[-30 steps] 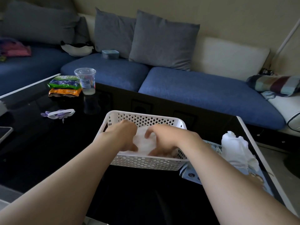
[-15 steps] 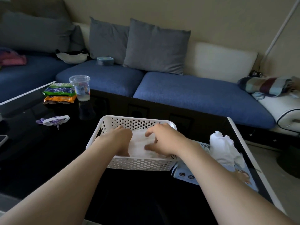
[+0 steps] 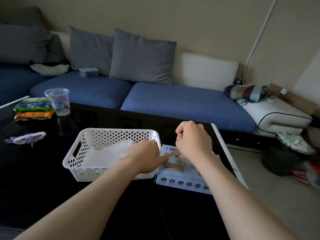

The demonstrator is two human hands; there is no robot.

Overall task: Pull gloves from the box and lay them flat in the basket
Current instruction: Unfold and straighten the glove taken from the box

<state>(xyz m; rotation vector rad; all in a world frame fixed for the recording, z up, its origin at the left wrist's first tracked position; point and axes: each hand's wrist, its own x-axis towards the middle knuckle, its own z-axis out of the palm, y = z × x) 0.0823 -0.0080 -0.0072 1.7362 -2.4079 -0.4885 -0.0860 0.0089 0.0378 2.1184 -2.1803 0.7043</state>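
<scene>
A white perforated basket [image 3: 83, 163] sits on the black table with white gloves [image 3: 110, 153] lying flat inside it. Touching its right side is the glove box [image 3: 183, 181], pale blue with print. My left hand [image 3: 145, 156] reaches over the basket's right rim, and its index finger presses on the box top. My right hand [image 3: 194, 141] hovers over the box opening with its fingers pinched shut on the glove tuft. The hand hides most of that glove.
At the table's far left are a plastic cup [image 3: 58, 101], snack packets [image 3: 32, 108] and a purple-white item [image 3: 26, 138]. The table's white right edge [image 3: 225, 149] runs close beside the box. A blue sofa [image 3: 173, 103] stands behind the table.
Both hands left the gloves in the basket and moved right to the box. The glove tuft sticking out of the box is now covered by my right hand.
</scene>
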